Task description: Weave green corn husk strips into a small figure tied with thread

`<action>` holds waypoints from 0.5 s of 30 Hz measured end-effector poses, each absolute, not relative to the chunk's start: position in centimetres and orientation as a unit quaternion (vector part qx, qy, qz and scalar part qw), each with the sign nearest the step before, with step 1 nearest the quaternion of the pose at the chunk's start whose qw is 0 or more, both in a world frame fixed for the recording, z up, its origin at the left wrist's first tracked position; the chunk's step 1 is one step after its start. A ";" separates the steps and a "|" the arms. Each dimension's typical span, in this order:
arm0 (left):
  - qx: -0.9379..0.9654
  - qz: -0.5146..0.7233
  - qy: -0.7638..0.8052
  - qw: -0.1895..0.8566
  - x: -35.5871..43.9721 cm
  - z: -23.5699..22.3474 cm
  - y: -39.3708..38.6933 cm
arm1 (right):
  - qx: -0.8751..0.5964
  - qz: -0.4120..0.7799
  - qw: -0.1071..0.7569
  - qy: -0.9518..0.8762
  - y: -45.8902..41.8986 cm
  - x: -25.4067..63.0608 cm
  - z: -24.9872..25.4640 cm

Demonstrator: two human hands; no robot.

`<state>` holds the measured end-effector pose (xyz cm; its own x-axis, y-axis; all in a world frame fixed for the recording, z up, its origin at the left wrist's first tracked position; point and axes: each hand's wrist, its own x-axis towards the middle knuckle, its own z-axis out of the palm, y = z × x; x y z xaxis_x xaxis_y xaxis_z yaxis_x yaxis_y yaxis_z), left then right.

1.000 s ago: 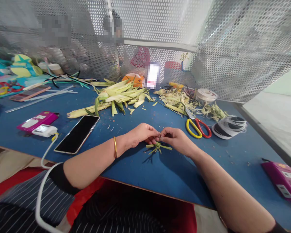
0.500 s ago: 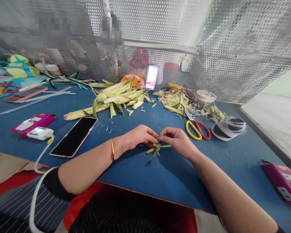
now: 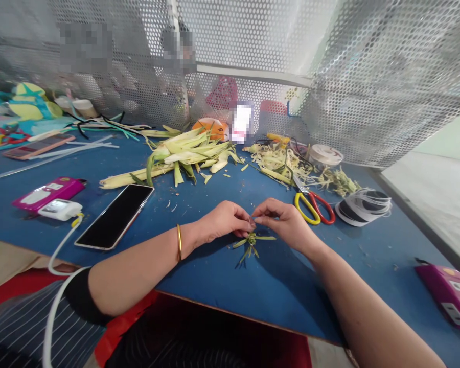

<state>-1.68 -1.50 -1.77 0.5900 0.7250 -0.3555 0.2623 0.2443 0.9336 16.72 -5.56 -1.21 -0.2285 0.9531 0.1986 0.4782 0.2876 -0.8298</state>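
Note:
Over the middle of the blue table (image 3: 214,276), my left hand (image 3: 225,221) is closed in a pinch at the top of a small knotted piece of green husk strips (image 3: 252,238). Its loose ends spread out below and to the right of the fingers. My right hand (image 3: 281,221) pinches right beside the left fingertips. What lies between its thumb and forefinger is too small to make out. Scissors (image 3: 313,207) with one yellow and one red handle lie beyond my right hand, next to a spool of white cord (image 3: 362,207).
A heap of corn husks (image 3: 191,153) lies at the back, with shredded husk (image 3: 279,162) to its right. A black-screened phone (image 3: 117,217) and a purple power strip (image 3: 49,193) are at left; another purple power strip (image 3: 446,294) sits at the right edge. Mesh (image 3: 249,51) hangs behind.
The view has shifted slightly. Both hands stay close together at the knotted husk piece, which is tipped a little differently, and the fingertips have changed position slightly.

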 end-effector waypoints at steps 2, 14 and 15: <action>0.588 0.171 0.419 0.670 -1.8 -1.8 -1.3 | -0.482 0.317 0.342 -0.742 -5.6 16.9 -1.0; 0.584 0.160 0.425 0.673 -1.7 -1.4 -1.2 | -0.493 0.266 0.297 -0.773 -5.7 16.4 -1.5; 0.580 0.162 0.427 0.675 -1.7 -1.4 -1.3 | -0.500 0.306 0.312 -0.748 -5.6 16.3 -1.6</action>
<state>-1.72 -1.29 -1.36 0.5832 0.7140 -0.3875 0.2756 0.2748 0.9212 16.34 -5.63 -1.59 -0.3057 0.9384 0.1613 0.5563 0.3135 -0.7696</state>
